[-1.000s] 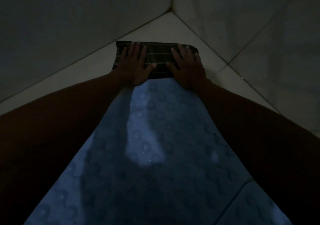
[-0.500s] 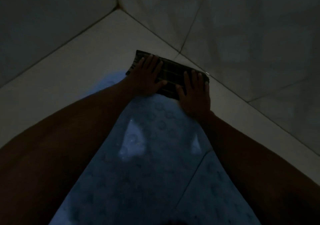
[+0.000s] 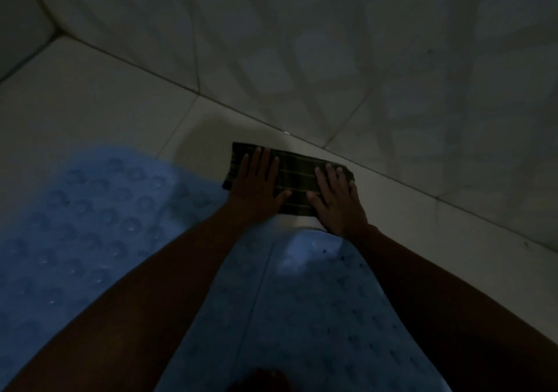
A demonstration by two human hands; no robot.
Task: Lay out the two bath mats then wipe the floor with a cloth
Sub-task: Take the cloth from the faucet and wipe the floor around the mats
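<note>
Wiping step in hand; both bath mats lie flat: one mat (image 3: 90,225) at 9 o'clock, the second mat (image 3: 317,316) under the arms at 6 o'clock. Folded striped cloth (image 3: 291,177) sits on the floor (image 3: 120,114) strip between mat ends and wall (image 3: 362,59). Left hand (image 3: 256,189) and right hand (image 3: 338,201) press flat on it, fingers spread, arms extended. Next likely: slide the cloth along bare tile, keeping palm pressure even.
</note>
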